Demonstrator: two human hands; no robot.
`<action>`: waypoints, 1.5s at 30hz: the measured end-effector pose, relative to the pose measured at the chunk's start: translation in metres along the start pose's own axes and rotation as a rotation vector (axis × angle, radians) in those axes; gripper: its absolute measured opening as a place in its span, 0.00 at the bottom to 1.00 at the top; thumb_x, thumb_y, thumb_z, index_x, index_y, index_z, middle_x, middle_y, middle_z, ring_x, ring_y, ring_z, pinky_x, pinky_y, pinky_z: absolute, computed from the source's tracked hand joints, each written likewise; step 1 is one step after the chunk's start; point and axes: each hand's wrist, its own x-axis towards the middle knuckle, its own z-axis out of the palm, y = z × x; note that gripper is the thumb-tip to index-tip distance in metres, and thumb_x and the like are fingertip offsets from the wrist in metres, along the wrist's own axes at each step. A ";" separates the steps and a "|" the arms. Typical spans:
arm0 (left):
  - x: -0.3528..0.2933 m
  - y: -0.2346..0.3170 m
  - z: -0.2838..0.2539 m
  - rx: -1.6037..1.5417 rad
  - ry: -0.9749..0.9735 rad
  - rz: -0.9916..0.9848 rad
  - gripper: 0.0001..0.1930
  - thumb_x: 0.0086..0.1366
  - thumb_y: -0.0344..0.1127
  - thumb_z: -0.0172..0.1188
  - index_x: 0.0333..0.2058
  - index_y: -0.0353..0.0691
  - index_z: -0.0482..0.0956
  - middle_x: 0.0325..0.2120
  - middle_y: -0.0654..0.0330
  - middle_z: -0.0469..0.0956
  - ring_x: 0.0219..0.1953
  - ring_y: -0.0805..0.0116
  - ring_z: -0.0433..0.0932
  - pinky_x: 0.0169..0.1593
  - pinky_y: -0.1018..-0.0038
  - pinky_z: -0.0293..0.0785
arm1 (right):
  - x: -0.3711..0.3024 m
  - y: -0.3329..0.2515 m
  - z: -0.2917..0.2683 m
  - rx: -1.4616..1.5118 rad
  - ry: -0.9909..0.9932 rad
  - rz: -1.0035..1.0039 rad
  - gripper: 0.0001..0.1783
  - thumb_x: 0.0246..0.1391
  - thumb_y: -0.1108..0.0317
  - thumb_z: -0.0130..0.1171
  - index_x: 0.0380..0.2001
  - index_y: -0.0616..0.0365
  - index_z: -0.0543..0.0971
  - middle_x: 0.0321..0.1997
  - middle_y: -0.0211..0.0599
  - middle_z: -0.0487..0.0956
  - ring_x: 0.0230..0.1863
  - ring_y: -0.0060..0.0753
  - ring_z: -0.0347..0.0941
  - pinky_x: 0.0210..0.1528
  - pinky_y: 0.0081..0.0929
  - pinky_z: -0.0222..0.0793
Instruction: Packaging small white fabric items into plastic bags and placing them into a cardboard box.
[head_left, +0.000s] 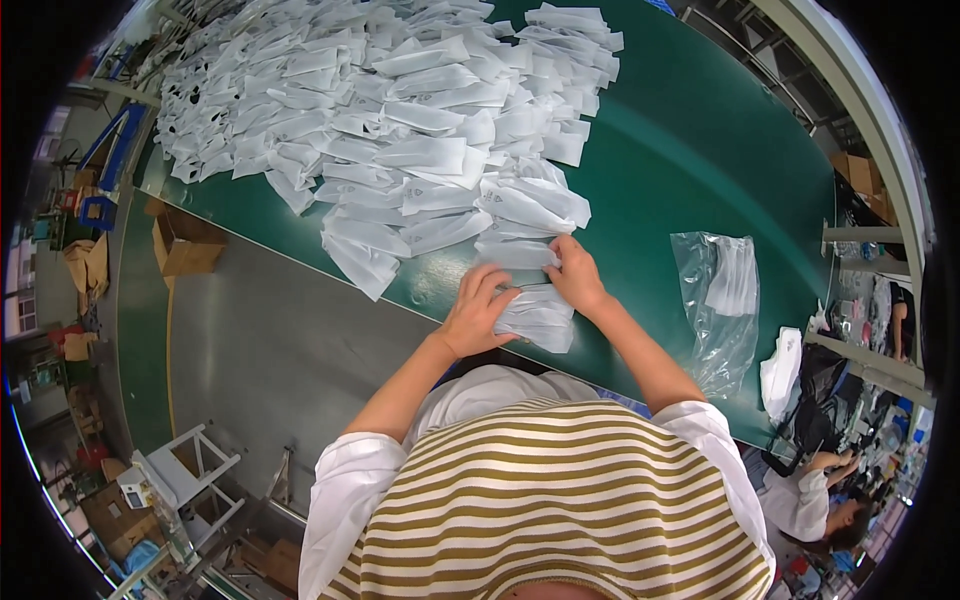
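A small stack of flat white packets [540,318] lies at the near edge of the green table. My left hand [478,315] is curled round the stack's left end, its fingers bent and slightly blurred. Just beyond, one white packet [522,257] lies crosswise, and my right hand [577,278] pinches its right end between thumb and fingers. The far part of this packet meets the near edge of a large heap of similar white packets [420,110]. Small dark printing shows on some of them; their contents are hidden.
On the right of the green table [690,160] lies a clear plastic bag [722,310] with white packets inside. A white packet [780,372] rests near the right corner. An open cardboard box [188,240] stands beyond the left edge. A co-worker [815,495] sits at the lower right.
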 end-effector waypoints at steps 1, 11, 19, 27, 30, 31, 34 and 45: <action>0.003 0.002 -0.003 0.062 0.047 0.021 0.39 0.35 0.40 0.77 0.51 0.41 0.73 0.54 0.51 0.66 0.57 0.46 0.63 0.61 0.56 0.61 | -0.003 0.007 -0.002 0.049 -0.036 0.052 0.19 0.44 0.80 0.62 0.41 0.58 0.71 0.42 0.46 0.72 0.34 0.48 0.73 0.37 0.36 0.72; 0.008 -0.033 0.015 -0.196 -0.106 0.105 0.37 0.36 0.39 0.77 0.48 0.38 0.72 0.56 0.45 0.62 0.58 0.42 0.60 0.61 0.53 0.61 | -0.046 -0.021 -0.042 -0.181 -0.091 -0.213 0.32 0.41 0.64 0.70 0.51 0.53 0.70 0.57 0.50 0.66 0.56 0.53 0.65 0.54 0.45 0.66; 0.028 -0.026 0.045 -0.391 0.139 0.037 0.27 0.52 0.37 0.67 0.48 0.35 0.67 0.51 0.45 0.67 0.54 0.47 0.65 0.59 0.59 0.62 | -0.064 -0.028 -0.001 -0.297 -0.086 -0.249 0.54 0.36 0.51 0.73 0.67 0.46 0.59 0.63 0.59 0.59 0.61 0.62 0.58 0.61 0.51 0.58; 0.044 -0.023 0.060 -0.432 0.125 -0.017 0.11 0.63 0.33 0.55 0.42 0.34 0.72 0.41 0.48 0.73 0.46 0.50 0.71 0.51 0.61 0.67 | -0.085 -0.024 0.000 -0.244 0.032 -0.189 0.49 0.38 0.55 0.73 0.65 0.46 0.63 0.53 0.55 0.64 0.53 0.58 0.61 0.58 0.48 0.62; 0.058 0.000 0.066 -0.513 0.013 -0.035 0.10 0.64 0.32 0.54 0.42 0.34 0.73 0.40 0.48 0.73 0.45 0.51 0.71 0.49 0.62 0.69 | -0.120 -0.029 -0.009 -0.088 0.104 0.026 0.47 0.40 0.56 0.72 0.65 0.45 0.64 0.50 0.54 0.65 0.52 0.58 0.61 0.57 0.46 0.62; 0.063 0.015 0.075 -0.585 -0.028 -0.016 0.09 0.64 0.31 0.54 0.42 0.35 0.73 0.41 0.49 0.73 0.45 0.52 0.72 0.49 0.63 0.69 | -0.138 -0.025 -0.014 -0.088 0.120 0.033 0.47 0.40 0.56 0.72 0.65 0.45 0.64 0.50 0.54 0.65 0.52 0.58 0.61 0.57 0.46 0.62; 0.078 0.075 0.099 -0.751 -0.073 -0.020 0.10 0.63 0.31 0.55 0.42 0.34 0.74 0.43 0.50 0.71 0.44 0.55 0.72 0.48 0.66 0.70 | -0.208 -0.007 -0.047 0.106 0.150 0.186 0.47 0.39 0.57 0.73 0.65 0.45 0.65 0.52 0.55 0.65 0.55 0.57 0.61 0.58 0.43 0.62; 0.121 0.211 0.215 -0.334 -0.243 0.335 0.21 0.53 0.33 0.69 0.42 0.36 0.70 0.38 0.51 0.69 0.37 0.56 0.73 0.38 0.66 0.71 | -0.390 0.061 -0.156 0.236 0.637 0.584 0.44 0.40 0.59 0.73 0.61 0.60 0.68 0.56 0.46 0.69 0.58 0.41 0.66 0.62 0.32 0.59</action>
